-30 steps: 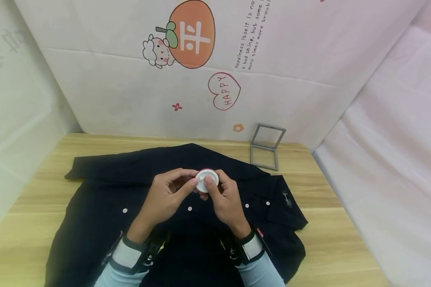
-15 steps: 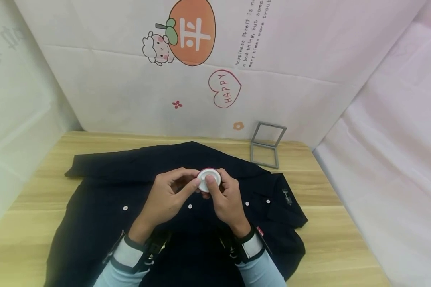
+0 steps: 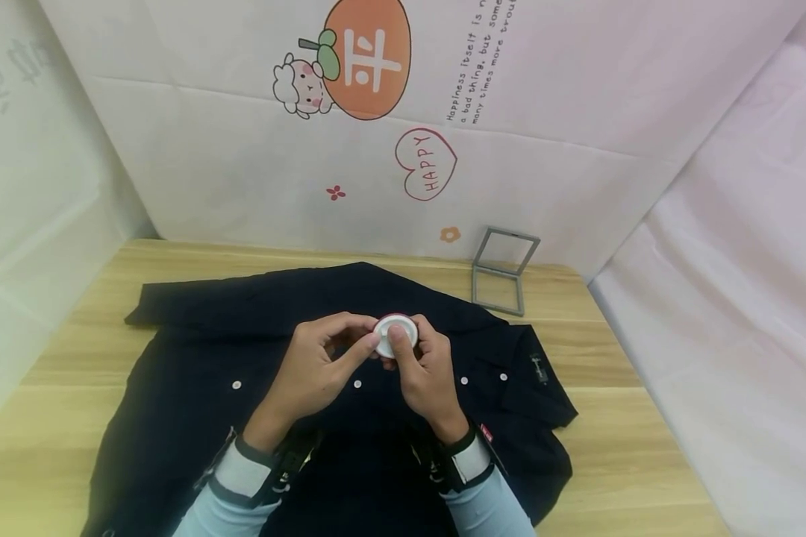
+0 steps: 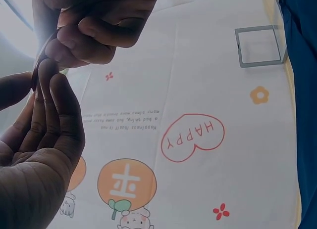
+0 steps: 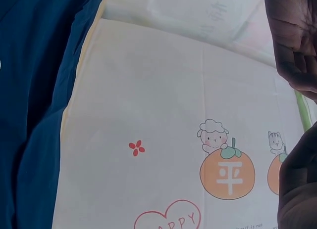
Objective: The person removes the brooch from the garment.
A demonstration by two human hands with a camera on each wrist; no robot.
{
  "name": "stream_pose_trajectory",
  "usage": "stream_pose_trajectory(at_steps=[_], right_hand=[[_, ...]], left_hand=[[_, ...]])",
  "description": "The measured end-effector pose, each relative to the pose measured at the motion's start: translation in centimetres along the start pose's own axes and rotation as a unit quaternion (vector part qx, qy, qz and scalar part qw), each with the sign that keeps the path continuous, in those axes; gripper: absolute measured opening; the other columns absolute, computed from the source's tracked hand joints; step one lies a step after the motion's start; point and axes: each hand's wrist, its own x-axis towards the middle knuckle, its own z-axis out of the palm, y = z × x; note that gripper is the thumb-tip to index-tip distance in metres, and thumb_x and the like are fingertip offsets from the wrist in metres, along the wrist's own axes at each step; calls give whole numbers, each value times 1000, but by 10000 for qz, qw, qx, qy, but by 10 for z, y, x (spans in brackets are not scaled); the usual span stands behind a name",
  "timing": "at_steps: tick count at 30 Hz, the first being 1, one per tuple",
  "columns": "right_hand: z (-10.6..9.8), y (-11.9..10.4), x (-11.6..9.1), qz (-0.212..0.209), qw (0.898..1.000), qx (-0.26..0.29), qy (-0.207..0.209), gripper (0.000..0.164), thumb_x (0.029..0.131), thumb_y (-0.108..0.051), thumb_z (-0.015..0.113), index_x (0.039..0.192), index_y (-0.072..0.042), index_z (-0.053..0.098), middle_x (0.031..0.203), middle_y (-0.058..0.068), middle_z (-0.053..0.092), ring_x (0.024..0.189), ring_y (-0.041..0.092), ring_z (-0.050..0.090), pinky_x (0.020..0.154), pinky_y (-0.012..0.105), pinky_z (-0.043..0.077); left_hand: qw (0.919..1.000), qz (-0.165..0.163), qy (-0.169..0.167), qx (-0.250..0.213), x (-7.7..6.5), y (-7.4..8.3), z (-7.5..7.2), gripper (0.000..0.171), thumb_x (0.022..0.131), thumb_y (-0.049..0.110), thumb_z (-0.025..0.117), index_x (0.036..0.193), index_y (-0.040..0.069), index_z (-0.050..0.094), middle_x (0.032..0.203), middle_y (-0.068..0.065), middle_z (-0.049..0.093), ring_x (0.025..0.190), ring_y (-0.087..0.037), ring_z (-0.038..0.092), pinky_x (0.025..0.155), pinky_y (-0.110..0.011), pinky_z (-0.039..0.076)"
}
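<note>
In the head view, a small round white disc with a red rim [image 3: 384, 346] is held up between both hands, its white face upward. My left hand [image 3: 311, 371] pinches its left edge between thumb and fingers. The right hand [image 3: 429, 377] grips the opposite side, thumb pressed on the white face and fingers curled behind. Seen from the left wrist, the disc is nearly edge-on and dark. Below the hands a dark navy short-sleeved shirt [image 3: 195, 365] with white buttons lies spread out. Its lower part is partly hidden by the forearms.
A grey hinged square frame [image 3: 498, 291] stands opened at the back right of the wooden table [image 3: 618, 432]. Printed white cloth [image 3: 242, 171] hangs behind the table, and more pale cloth [image 3: 732, 298] hangs at its right side.
The hands and disc appear slightly further right in the head view, while the whole scene also shifts a little with the camera. Both hands keep their hold on the disc.
</note>
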Motion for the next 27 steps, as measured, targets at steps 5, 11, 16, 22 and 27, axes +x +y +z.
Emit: stream_pose_trajectory(at_steps=[5,11,16,22,27], right_hand=[[1,-1,-1,17,10000,12,87,22,103,-8,47,96,10,58,67,20,60,59,1,57,52,23,52],[4,-1,0,28,9998,52,185,25,103,-10,48,95,11,58,67,20,61,60,0,57,51,23,52],[5,0,0,-19,9997,29,246,27,103,-13,48,94,10,58,67,19,60,59,1,57,51,23,52],[6,0,0,-25,9995,-27,307,28,104,-14,48,93,10,58,66,19,60,59,1,57,51,22,52],[6,0,-1,26,9993,-81,351,27,103,-13,48,93,10,58,66,18,60,59,0,56,51,23,52]], left_hand=[[10000,51,-23,0,0,0,-1,14,91,-1,64,104,1,70,91,-9,71,77,-10,67,68,-27,58],[9999,148,-19,75,1,0,-2,14,91,-1,64,104,1,70,91,-8,71,77,-9,66,66,-25,57],[9998,191,-27,100,1,1,-1,14,91,-1,65,103,1,70,90,-8,71,77,-8,65,65,-24,56],[9997,220,-22,67,2,1,0,14,91,-2,65,103,1,70,90,-8,71,77,-9,66,65,-25,57],[9997,223,-16,56,1,1,0,14,90,-3,65,103,0,70,90,-9,71,77,-9,66,65,-25,57]])
